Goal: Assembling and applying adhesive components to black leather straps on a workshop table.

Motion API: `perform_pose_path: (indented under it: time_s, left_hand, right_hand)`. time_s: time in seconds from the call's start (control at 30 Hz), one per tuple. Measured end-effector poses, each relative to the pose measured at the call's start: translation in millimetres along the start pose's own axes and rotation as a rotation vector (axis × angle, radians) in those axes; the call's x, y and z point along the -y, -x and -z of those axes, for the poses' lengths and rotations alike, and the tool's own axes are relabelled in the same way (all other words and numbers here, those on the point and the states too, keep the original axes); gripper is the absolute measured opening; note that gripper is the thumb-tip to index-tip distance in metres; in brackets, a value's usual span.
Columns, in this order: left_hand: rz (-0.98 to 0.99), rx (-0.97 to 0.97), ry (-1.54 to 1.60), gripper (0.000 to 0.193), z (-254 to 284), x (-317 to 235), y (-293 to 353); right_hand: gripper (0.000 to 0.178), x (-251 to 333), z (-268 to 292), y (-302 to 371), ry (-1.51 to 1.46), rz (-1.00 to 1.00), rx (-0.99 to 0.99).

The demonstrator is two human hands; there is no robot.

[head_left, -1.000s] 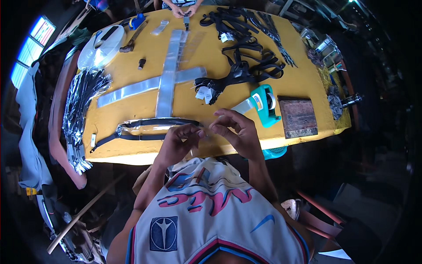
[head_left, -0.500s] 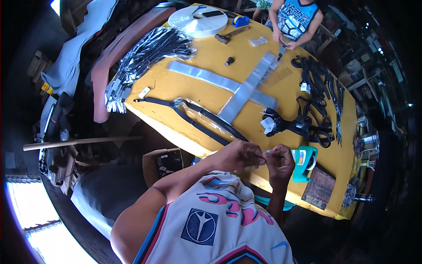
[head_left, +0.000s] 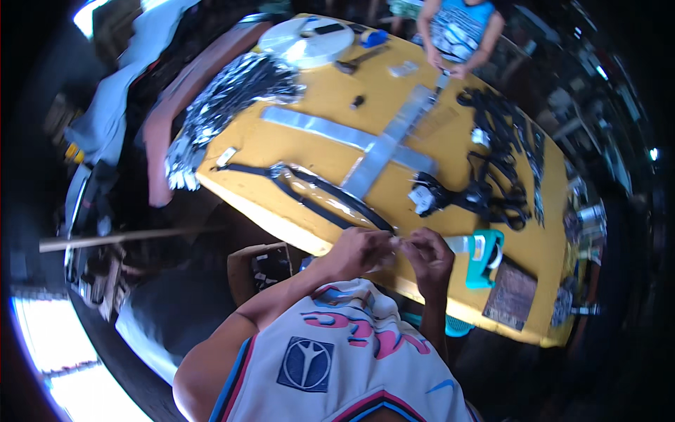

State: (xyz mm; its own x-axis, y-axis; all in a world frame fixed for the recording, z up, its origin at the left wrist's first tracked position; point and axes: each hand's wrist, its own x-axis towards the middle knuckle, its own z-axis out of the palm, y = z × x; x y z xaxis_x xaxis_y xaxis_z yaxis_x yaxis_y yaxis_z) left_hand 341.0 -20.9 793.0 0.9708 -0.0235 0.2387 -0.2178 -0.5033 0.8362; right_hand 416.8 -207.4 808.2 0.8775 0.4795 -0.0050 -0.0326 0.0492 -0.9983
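Observation:
At the table's near edge, my left hand (head_left: 360,251) and my right hand (head_left: 429,256) meet with their fingers pinched together. Something small and pale shows between the fingertips, too blurred to name; a clear, filmy bit hangs below the left fingers. Just beyond my hands lies a long black strap (head_left: 309,208), looped double and partly inside a shiny clear sleeve, its near end reaching my fingertips. A white tag (head_left: 226,156) lies by its far-left end. Close to my right hand stands a teal tape dispenser (head_left: 481,261).
The yellow table (head_left: 323,155) bears two crossed strips of clear sleeves (head_left: 383,148), tangled black straps (head_left: 485,186), a shiny bundle of packaged straps (head_left: 225,105), a hammer (head_left: 358,60), a white roll (head_left: 302,46) and a brown board (head_left: 510,294). Across it, a person's hands (head_left: 450,69) hold a small item.
Both hands have shifted a little left, still pinched close together. The whole view has moved slightly and blurred. The person opposite keeps both hands together.

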Motion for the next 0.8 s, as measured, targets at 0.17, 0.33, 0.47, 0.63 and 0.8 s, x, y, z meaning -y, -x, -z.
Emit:
perform_pose_path:
  time_s: [0.17, 0.33, 0.47, 0.63, 0.8]
  left_hand:
    - [0.342, 0.031, 0.507, 0.023, 1.8, -23.1, -0.6]
    - [0.203, 0.181, 0.482, 0.015, -4.1, -6.1, -6.2]
    - [0.214, 0.193, 0.448, 0.015, -11.3, -11.8, -12.9]
    - [0.214, 0.206, 0.418, 0.016, -12.6, -11.0, -16.2]
    - [0.231, 0.178, 0.385, 0.015, -13.8, -15.6, -17.1]
  right_hand:
    - [0.016, -15.3, -3.8, -6.3, -0.092, 0.224, 0.065]
    - [0.013, -10.5, -2.0, 5.3, -0.159, 0.140, 0.028]
    - [0.019, -9.5, 7.4, 13.1, -0.144, 0.157, 0.044]
    - [0.020, -8.9, 14.5, 15.4, -0.127, 0.067, -0.008]
    - [0.020, -2.6, 22.7, 15.4, -0.073, 0.073, -0.037]
